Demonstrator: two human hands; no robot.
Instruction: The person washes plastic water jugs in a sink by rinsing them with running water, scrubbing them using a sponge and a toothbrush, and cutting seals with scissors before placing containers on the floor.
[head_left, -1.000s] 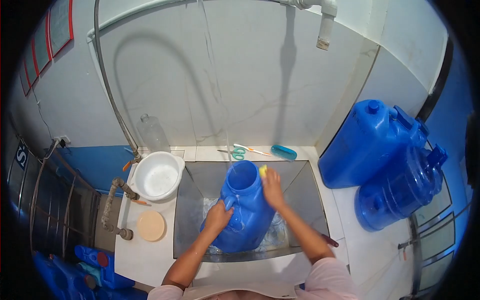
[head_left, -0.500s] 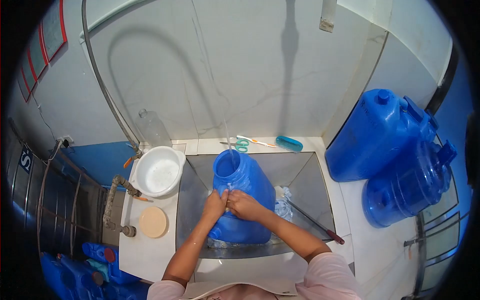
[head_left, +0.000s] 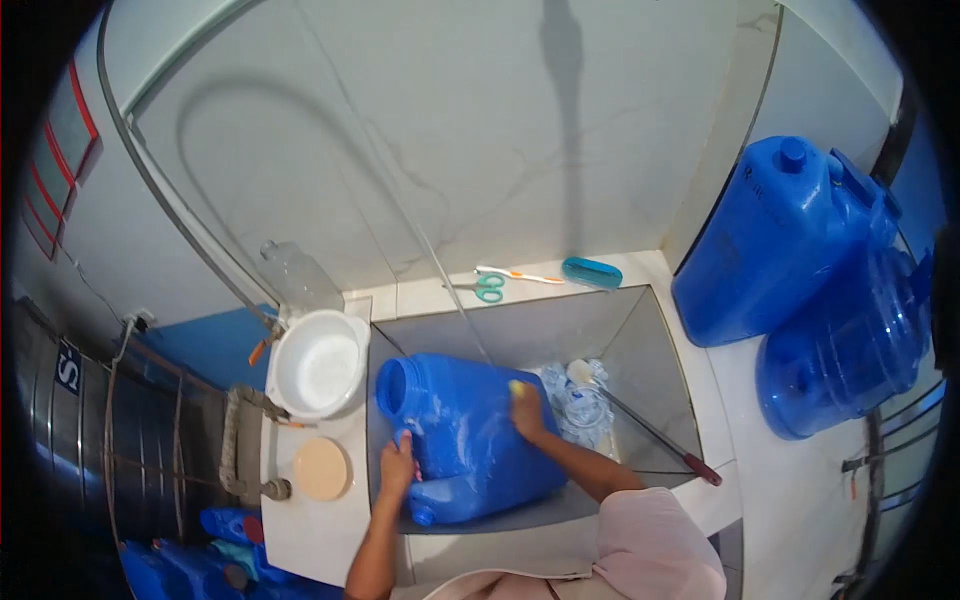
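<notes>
A blue water container [head_left: 455, 420] lies tilted in the sink [head_left: 640, 340], its open mouth [head_left: 397, 388] turned to the left. Whitish streaks, like suds, mark its upper side. My left hand [head_left: 398, 465] is closed on the container near its handle, thumb raised; part of its grip is hidden. In my right hand [head_left: 527, 412] is a small yellow sponge [head_left: 516, 389], pressed on the container's far upper side. A thin stream of water [head_left: 440, 270] falls from above to the container's back edge.
Wet light-blue cloth [head_left: 582, 405] and a red-handled rod [head_left: 660, 440] lie in the sink's right part. Behind are scissors [head_left: 488, 289], a toothbrush [head_left: 520, 275] and a teal brush [head_left: 592, 273]. A white basin [head_left: 318, 365] stands left, large blue containers [head_left: 760, 240] right.
The container has gone from nearly upright, mouth under the stream, to tilted with its mouth leftward. My hands have parted: the right moved onto its side with the sponge, the left stayed near the handle.
</notes>
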